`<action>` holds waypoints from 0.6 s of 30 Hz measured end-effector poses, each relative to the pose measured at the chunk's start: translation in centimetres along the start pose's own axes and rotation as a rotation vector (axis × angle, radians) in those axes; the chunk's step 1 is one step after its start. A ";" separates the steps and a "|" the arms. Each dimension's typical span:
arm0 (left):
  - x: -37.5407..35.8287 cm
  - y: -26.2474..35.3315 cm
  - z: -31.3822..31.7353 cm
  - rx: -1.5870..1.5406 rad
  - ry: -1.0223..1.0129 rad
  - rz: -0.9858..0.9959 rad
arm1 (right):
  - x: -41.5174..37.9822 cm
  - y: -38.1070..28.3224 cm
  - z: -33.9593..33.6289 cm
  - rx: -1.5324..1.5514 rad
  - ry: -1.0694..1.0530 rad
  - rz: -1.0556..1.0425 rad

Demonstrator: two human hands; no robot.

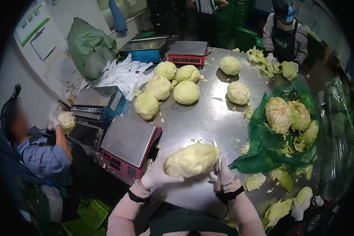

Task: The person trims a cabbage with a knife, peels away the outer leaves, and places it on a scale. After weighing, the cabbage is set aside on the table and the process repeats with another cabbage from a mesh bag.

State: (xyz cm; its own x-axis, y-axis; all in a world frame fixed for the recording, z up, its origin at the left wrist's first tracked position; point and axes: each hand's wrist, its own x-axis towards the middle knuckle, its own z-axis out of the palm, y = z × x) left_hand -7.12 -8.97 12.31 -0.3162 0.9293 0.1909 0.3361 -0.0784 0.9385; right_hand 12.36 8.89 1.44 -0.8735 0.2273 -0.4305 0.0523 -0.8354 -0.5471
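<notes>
At the counter's (pixel 210 122) near edge — a cabbage (pixel 192 159), long axis crosswise.
Left hand (pixel 160 172) cups its left end — right hand (pixel 227 174), closed around a knife (pixel 217 181), just beside the other.

1 standing person (pixel 206 8) has their head cut off.

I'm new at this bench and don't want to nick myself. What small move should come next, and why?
Probably ease the knife clear with the right hand before turning the held cabbage: its right end partly hides the knife, while the left hand supports the other end.
</notes>
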 end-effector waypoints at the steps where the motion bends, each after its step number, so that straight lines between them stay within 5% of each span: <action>1: -0.2 1.5 -0.6 0.293 -0.048 0.158 | 0.4 0.3 0.5 0.121 -0.008 0.039; 2: -0.5 1.9 -0.7 0.294 -0.046 0.145 | 0.6 0.4 1.3 0.170 -0.036 0.046; 5: -2.2 3.3 -0.8 0.984 -0.420 0.415 | 0.1 0.9 4.8 0.273 -0.095 0.063; 8: -4.7 1.4 -2.8 1.279 -0.204 0.657 | -0.1 1.5 8.0 0.289 -0.122 0.024; 9: -5.5 1.8 -2.7 1.173 -0.030 0.379 | 0.0 1.9 8.7 0.279 -0.128 0.000; 10: -6.6 1.4 -2.8 1.185 -0.010 0.377 | 0.7 2.8 8.3 0.264 -0.145 0.004; 12: -9.1 -1.3 -2.7 0.559 0.445 -0.165 | 2.5 5.3 6.4 0.183 -0.203 -0.176; 13: -11.1 -4.9 -2.7 -0.173 0.428 -0.335 | 2.4 5.2 8.3 0.118 -0.157 -0.262; 14: -11.9 -6.3 -3.3 -0.621 0.392 -0.350 | 3.1 5.5 9.4 0.095 -0.193 -0.244; 16: -13.5 -6.2 -5.2 -0.568 0.272 -0.306 | 4.6 6.4 11.4 -0.145 -0.153 -0.393; 17: -12.8 -5.3 -6.5 -1.295 0.378 -0.340 | 5.5 7.1 12.4 -0.193 -0.109 -0.410; 18: -12.8 -5.6 -8.1 -1.301 0.385 -0.315 | 6.6 7.4 13.8 -0.213 -0.123 -0.411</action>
State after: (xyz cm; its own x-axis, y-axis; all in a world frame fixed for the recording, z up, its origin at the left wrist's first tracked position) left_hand -12.17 -23.38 6.94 -0.5165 0.8303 -0.2093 -0.7837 -0.3598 0.5063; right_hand 0.33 -2.70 4.41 -0.8928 0.4455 -0.0663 -0.2230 -0.5650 -0.7944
